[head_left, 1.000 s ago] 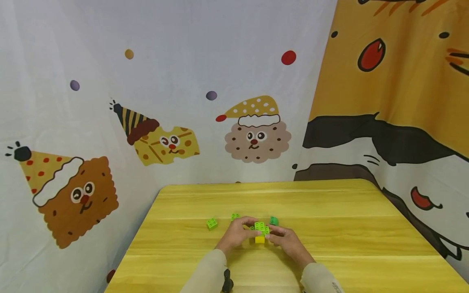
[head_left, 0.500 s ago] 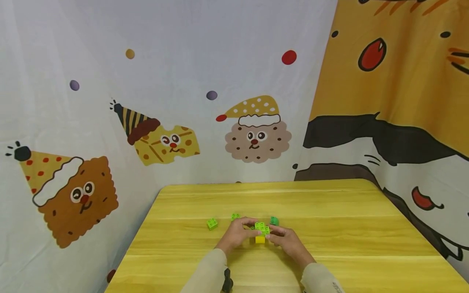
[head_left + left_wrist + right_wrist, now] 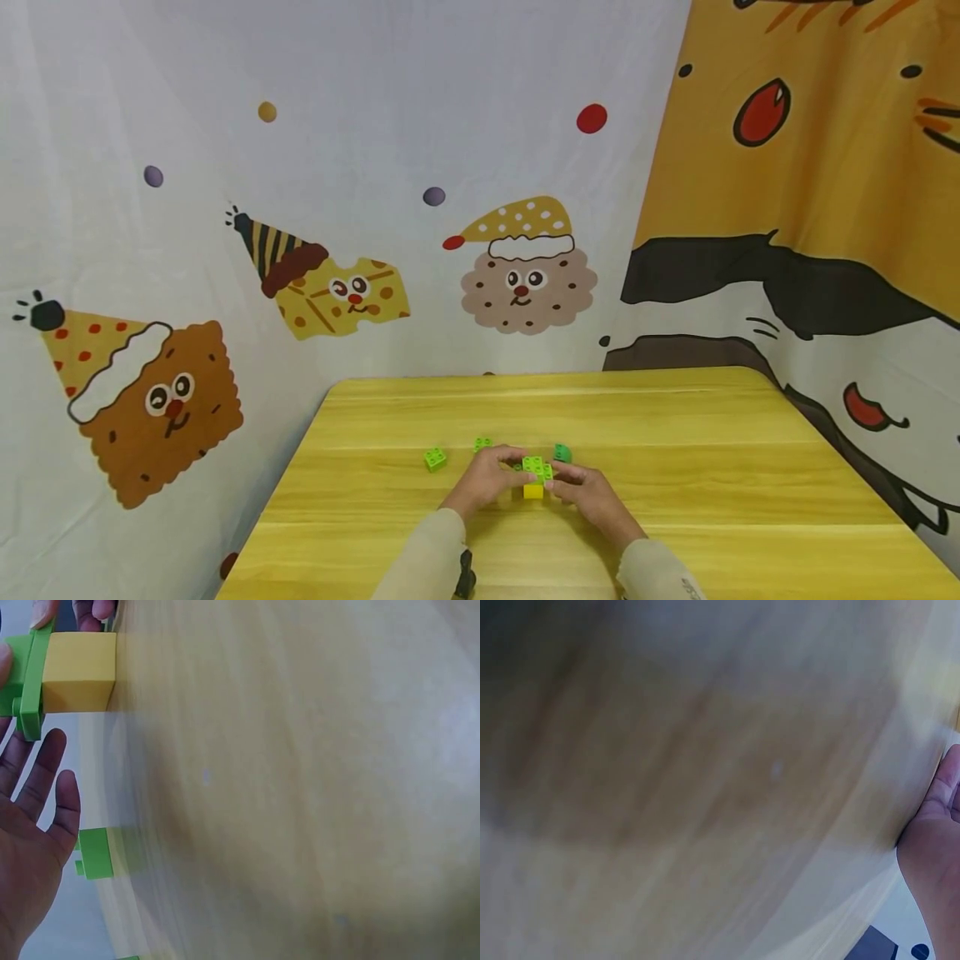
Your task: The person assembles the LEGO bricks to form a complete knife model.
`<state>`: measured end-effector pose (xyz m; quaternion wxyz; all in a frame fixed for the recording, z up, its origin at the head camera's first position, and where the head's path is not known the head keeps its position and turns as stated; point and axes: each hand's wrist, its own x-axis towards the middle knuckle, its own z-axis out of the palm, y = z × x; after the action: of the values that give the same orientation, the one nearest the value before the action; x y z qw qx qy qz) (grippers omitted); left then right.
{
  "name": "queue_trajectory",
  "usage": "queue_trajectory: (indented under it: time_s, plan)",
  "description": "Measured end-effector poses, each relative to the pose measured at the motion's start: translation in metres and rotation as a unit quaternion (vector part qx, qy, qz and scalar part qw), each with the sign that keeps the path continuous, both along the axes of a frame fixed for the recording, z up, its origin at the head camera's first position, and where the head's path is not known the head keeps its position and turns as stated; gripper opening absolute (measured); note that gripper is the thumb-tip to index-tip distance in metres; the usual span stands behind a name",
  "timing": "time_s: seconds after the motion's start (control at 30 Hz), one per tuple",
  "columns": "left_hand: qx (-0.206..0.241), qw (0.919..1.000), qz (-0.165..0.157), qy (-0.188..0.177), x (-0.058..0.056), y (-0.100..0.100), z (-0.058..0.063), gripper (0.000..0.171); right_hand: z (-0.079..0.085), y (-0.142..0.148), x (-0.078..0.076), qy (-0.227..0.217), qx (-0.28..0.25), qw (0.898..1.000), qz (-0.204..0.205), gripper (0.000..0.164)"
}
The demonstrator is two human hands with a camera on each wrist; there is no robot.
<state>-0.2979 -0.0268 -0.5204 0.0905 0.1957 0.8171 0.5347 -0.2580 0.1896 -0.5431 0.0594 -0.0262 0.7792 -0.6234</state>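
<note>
Both hands are at a small stack of toy building bricks. At its bottom is a yellow brick [image 3: 79, 671], bearing a wider, flat green brick [image 3: 34, 679]. A light green brick [image 3: 532, 464] sits on top, its studs facing up. From the left, my left hand [image 3: 486, 481] pinches the top brick between thumb and fingers. Opposite it, my right hand [image 3: 591, 493] holds the right end of the flat brick, thumb in front. In the right wrist view, the stack is out of sight and only part of the right hand [image 3: 934, 825] shows.
Loose on the wooden table [image 3: 360, 517] lie a light green brick [image 3: 435, 459] at the left and another green brick [image 3: 482, 444] behind the left hand. A darker green, rounded brick [image 3: 562, 452] is just beyond the right hand. A cartoon-printed curtain [image 3: 360, 125] hangs behind the table.
</note>
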Motion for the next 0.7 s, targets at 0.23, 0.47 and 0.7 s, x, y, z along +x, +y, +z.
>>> queue_trajectory:
  time_s: [0.23,0.47,0.7]
  plan:
    - [0.001,1.0000,-0.002,-0.005,-0.0003,-0.0005,-0.0007,0.032,0.0005,-0.0005,0.0004,-0.001,0.000,1.000,0.001,0.056]
    - [-0.002,0.9999,-0.006,-0.012,0.0002,-0.0009,0.0013,0.035,-0.0002,-0.0002,-0.0004,-0.004,-0.001,1.000,-0.004,0.057]
    - [0.006,0.9998,-0.019,-0.008,-0.0027,-0.0019,-0.0039,0.035,0.0000,-0.0017,0.0011,-0.001,-0.002,1.000,-0.019,0.056]
